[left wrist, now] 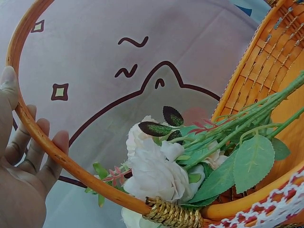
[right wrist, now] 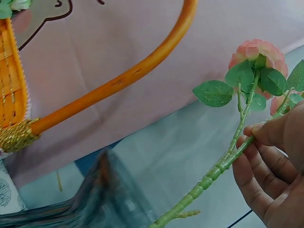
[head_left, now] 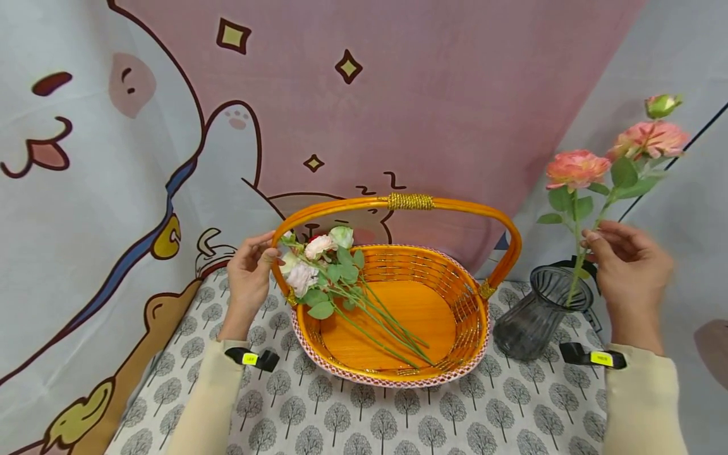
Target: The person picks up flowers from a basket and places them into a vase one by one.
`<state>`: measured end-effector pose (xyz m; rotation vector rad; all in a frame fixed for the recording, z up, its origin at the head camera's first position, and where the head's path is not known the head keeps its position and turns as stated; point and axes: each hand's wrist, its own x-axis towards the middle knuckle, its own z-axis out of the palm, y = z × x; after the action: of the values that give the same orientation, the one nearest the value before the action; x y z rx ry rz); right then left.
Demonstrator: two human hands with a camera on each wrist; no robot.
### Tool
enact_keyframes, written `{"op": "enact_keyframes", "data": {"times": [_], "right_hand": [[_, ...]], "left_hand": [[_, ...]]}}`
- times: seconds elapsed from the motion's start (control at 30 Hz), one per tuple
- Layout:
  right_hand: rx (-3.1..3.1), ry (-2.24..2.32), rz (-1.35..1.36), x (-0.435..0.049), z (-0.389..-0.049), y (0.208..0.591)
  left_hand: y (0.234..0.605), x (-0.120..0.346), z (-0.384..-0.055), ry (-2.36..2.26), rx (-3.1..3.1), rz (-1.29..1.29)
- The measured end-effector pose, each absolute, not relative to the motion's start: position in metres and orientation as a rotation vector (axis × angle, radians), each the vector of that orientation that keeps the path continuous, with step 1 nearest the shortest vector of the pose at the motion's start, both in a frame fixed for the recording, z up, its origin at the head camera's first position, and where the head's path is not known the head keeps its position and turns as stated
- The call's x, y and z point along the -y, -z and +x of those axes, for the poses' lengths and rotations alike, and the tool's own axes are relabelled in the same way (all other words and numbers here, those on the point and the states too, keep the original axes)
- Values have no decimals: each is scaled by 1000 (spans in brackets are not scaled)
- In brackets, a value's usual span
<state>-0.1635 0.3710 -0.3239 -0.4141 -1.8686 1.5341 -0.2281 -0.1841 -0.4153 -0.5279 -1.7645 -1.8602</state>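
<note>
My left hand (head_left: 250, 262) holds the left side of the arched handle (head_left: 347, 204) of an orange woven basket (head_left: 478, 335), thumb on one side and fingers on the other. Inside the basket, a bunch of white and pale pink artificial flowers (head_left: 301, 278) leans on the left rim, its green stems pointing right. My right hand (head_left: 637, 268) pinches the green stem of a pink artificial flower (head_left: 577, 169) with two blooms and a bud. Its lower end reaches the mouth of a dark, ribbed glass vase (head_left: 526, 325); how deep it sits, I cannot tell.
A cloth with grey tree prints (head_left: 383, 426) covers the table. Behind it hangs a pink and white cartoon curtain (head_left: 432, 114). The vase stands close to the basket's right side, near the table's right edge.
</note>
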Motion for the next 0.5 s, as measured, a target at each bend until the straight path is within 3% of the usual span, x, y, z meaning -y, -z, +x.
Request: {"op": "enact_keyframes", "data": {"times": [0.5], "right_hand": [[2209,-1254,-471,-373,-172,362]], "left_hand": [[416,184,-227,1891,1740,-547]]}}
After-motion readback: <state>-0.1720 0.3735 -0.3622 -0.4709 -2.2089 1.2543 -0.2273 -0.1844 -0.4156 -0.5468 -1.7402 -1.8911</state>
